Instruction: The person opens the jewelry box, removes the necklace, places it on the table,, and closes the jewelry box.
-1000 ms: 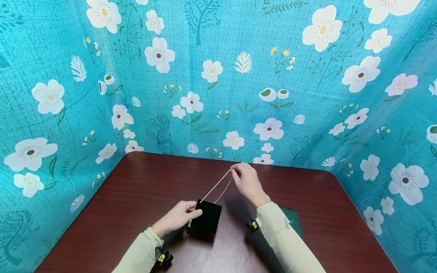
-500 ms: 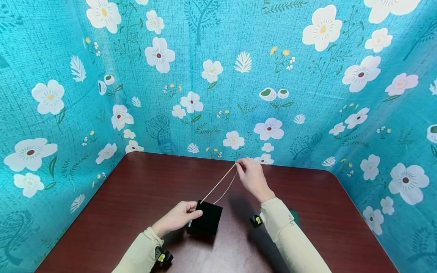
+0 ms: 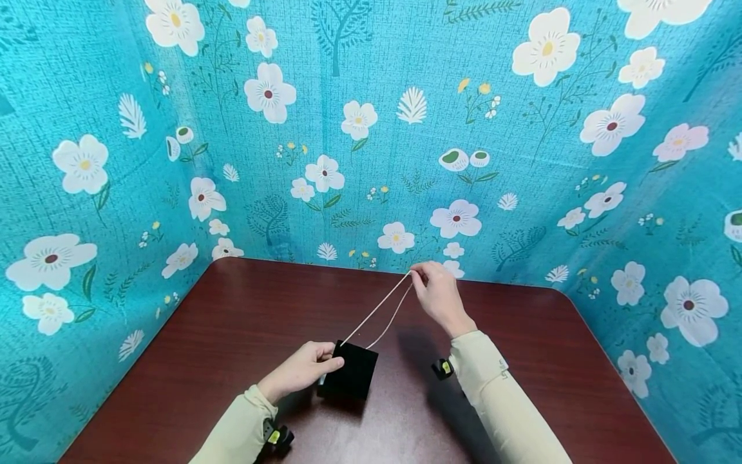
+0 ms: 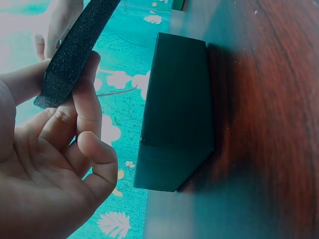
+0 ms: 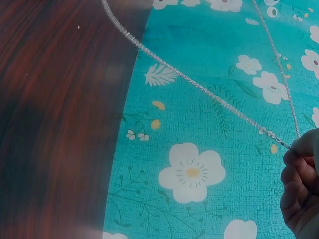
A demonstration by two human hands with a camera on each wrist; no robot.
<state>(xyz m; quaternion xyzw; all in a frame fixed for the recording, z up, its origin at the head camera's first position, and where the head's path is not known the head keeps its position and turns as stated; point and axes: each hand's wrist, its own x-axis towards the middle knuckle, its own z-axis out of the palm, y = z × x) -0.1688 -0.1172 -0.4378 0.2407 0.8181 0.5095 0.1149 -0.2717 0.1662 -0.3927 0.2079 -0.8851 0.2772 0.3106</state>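
Note:
My left hand (image 3: 304,370) pinches a thin black square pad (image 3: 356,370) between thumb and fingers. In the left wrist view the pad (image 4: 75,55) has a speckled, foam-like edge and is tilted. A dark box (image 4: 174,109) stands on the table beside that hand, apart from the pad; its inside is not visible. A thin silvery necklace chain (image 3: 375,309) runs from the pad's far edge up to my right hand (image 3: 440,296). My right fingertips pinch the chain near its clasp (image 5: 270,135), and its two strands spread out below them.
The dark red wooden table (image 3: 261,303) meets a teal floral cloth (image 3: 359,180) at the back and sides. A small green edge (image 4: 178,5) shows at the top of the left wrist view.
My right hand has moved up and to the right, drawing the chain out longer. The left hand and the pad have stayed nearly still. The green item is now hidden behind my right sleeve.

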